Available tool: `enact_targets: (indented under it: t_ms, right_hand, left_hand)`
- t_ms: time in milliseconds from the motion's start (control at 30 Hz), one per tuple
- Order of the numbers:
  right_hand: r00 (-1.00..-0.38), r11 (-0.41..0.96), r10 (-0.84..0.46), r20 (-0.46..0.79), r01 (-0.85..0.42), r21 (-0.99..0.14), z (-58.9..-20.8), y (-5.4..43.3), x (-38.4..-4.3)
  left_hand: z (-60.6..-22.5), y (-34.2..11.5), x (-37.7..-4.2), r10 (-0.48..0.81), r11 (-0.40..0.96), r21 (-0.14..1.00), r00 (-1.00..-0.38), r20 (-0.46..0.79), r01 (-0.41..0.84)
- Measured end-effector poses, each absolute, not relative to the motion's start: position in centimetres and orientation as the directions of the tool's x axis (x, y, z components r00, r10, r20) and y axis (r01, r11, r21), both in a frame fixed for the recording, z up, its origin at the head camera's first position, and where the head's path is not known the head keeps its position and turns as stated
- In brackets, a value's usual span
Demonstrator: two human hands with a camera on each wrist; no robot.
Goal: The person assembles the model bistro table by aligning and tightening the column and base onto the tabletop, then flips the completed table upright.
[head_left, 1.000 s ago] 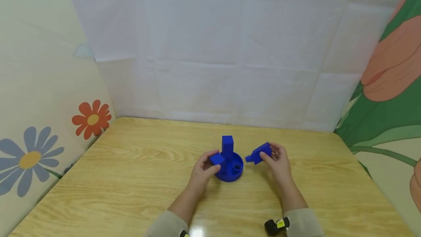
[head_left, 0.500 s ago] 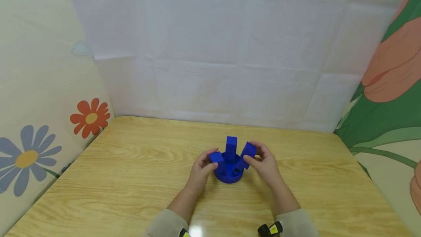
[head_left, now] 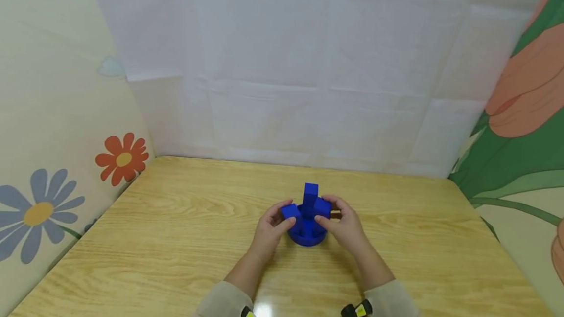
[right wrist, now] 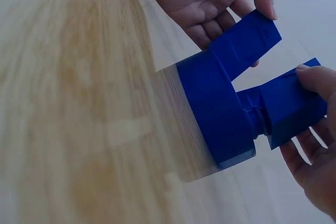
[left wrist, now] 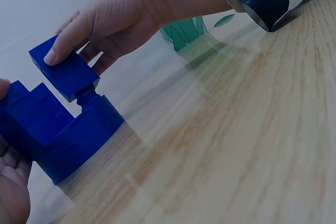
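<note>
A round blue base (head_left: 307,240) with a raised rim stands on the table, and blue rectangular blocks rise from it. My left hand (head_left: 266,233) holds the left block (head_left: 291,211) between thumb and fingers; in the right wrist view that block (right wrist: 247,43) stands in the base. With my right hand (head_left: 349,229) I pinch another block (head_left: 323,207) at the base's right side. Below this block, a threaded neck (left wrist: 87,99) points down at the base, its lower end hidden by the rim. A third block (head_left: 310,193) stands upright at the back, touched by neither hand.
The wood-grain table (head_left: 185,229) spreads around the base. A white sheet (head_left: 282,72) hangs behind it, and printed flower panels (head_left: 524,160) flank both sides. Black wrist cameras (head_left: 356,309) sit at the sleeves.
My right hand has brought its block left to the base and tipped it from sideways to neck-down. My left hand has kept its hold on the left block.
</note>
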State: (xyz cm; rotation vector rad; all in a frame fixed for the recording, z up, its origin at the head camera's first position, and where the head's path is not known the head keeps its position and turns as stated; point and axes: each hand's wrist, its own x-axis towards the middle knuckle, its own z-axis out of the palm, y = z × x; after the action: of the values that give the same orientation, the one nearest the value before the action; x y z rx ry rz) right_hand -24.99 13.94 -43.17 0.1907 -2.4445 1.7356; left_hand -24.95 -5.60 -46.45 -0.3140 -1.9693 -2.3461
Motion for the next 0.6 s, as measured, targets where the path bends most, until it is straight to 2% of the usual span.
enact_targets:
  t_ms: [600]
  right_hand:
    - [-0.964,0.385,-0.088,0.252,-0.266,-0.884,-43.54,13.78,-25.08]
  left_hand:
    - [-46.41,-5.58,-24.97,0.072,-0.164,0.969,-0.977,0.201,0.187]
